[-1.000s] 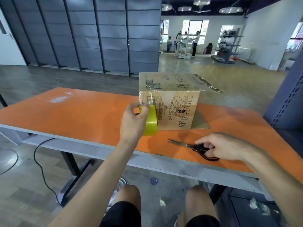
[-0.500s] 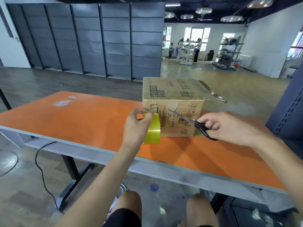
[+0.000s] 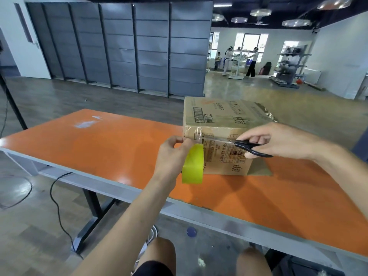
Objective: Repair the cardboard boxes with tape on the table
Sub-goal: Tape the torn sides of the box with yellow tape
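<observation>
A brown cardboard box [image 3: 219, 118] with printed labels stands on the orange table [image 3: 119, 148]. Clear tape runs over its near left corner. My left hand [image 3: 173, 154] grips a yellow-green tape roll [image 3: 193, 165] just in front of that corner, with a short clear strip stretched from the roll to the box. My right hand [image 3: 278, 141] holds black-handled scissors [image 3: 245, 147], their blades pointing left and reaching the stretched strip by the box's front face.
A flat cardboard flap [image 3: 260, 170] sticks out under the box on the right. Grey shelving [image 3: 119, 48] lines the back wall. A black cable [image 3: 57, 198] trails on the floor under the table. People stand far off at the back.
My right hand picked the scissors up off the table and brought them to the tape strip at the box's corner. My left hand kept the roll by the box.
</observation>
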